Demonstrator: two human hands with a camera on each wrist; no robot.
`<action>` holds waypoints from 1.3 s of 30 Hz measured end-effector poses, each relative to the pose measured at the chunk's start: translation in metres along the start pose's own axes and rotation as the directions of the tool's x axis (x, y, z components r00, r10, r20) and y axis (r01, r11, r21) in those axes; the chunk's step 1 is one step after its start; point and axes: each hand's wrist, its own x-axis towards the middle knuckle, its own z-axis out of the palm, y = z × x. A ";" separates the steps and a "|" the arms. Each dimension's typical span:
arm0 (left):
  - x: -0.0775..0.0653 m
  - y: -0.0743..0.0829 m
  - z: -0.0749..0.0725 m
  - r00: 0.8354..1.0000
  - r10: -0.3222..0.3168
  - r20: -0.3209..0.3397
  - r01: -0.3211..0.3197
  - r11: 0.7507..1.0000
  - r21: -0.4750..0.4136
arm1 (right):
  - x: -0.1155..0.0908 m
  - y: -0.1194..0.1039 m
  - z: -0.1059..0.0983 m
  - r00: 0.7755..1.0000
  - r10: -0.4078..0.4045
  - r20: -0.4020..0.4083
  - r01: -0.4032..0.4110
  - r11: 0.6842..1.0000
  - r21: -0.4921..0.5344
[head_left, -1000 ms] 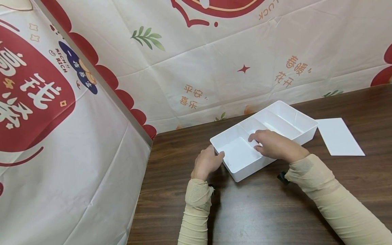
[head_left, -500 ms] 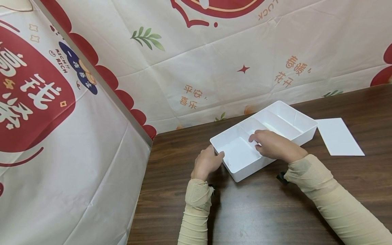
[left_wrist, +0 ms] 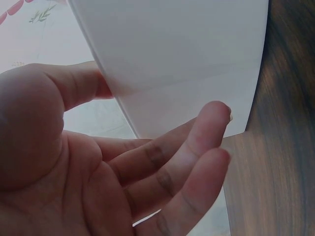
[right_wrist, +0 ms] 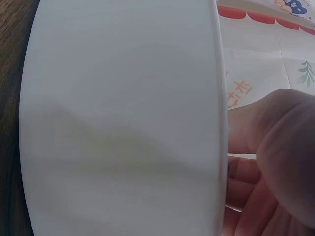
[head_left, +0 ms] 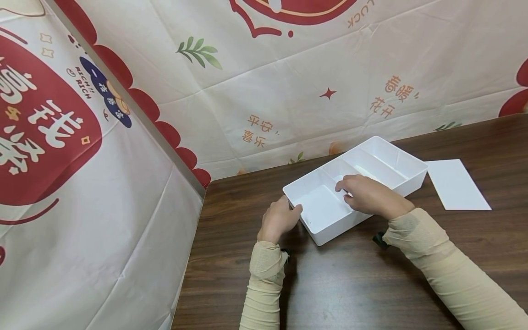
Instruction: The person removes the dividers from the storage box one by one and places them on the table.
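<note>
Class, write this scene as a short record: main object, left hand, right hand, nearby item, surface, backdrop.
Main object: white divided box
Left hand: holds the box's end wall, thumb over it
Right hand: partly inside the box; hold unclear
Nearby item: white sheet, right of the box
Surface: brown table
Backdrop: printed cloth

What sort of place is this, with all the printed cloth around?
Probably a makeshift indoor work corner, though I can't tell what room. Festive printed cloth hangs at the back and left, and hands are busy at a divided white box on a dark wood-grain table.
</note>
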 end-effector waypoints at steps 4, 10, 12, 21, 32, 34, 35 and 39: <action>0.000 0.000 0.000 1.000 -0.001 0.000 0.001 1.000 -0.007 | 0.000 0.000 0.000 1.000 -0.006 -0.002 0.006 1.000 0.003; 0.000 0.000 0.000 1.000 0.001 -0.002 -0.002 1.000 -0.003 | 0.000 0.000 -0.001 1.000 -0.006 -0.003 0.006 1.000 0.016; 0.000 0.000 0.000 1.000 0.001 -0.001 -0.001 1.000 0.000 | 0.001 0.000 -0.001 1.000 -0.003 0.000 0.003 1.000 0.019; 0.000 0.000 0.000 1.000 0.003 0.003 -0.003 1.000 -0.003 | 0.001 0.001 -0.002 1.000 0.004 0.006 -0.004 1.000 0.026; -0.002 0.001 -0.001 1.000 0.010 -0.020 -0.010 1.000 0.011 | 0.001 0.003 0.000 1.000 0.019 0.011 -0.019 0.999 0.039; -0.002 0.001 -0.001 1.000 0.010 -0.021 -0.010 1.000 0.007 | 0.001 0.004 0.000 1.000 0.021 0.009 -0.021 0.999 0.042; -0.002 0.001 -0.001 1.000 0.010 -0.020 -0.010 1.000 0.007 | 0.001 0.004 0.000 1.000 0.017 0.007 -0.017 0.999 0.043; -0.002 0.001 0.000 1.000 0.008 -0.018 -0.008 1.000 0.008 | 0.001 0.005 0.001 1.000 0.015 0.002 -0.015 0.999 0.050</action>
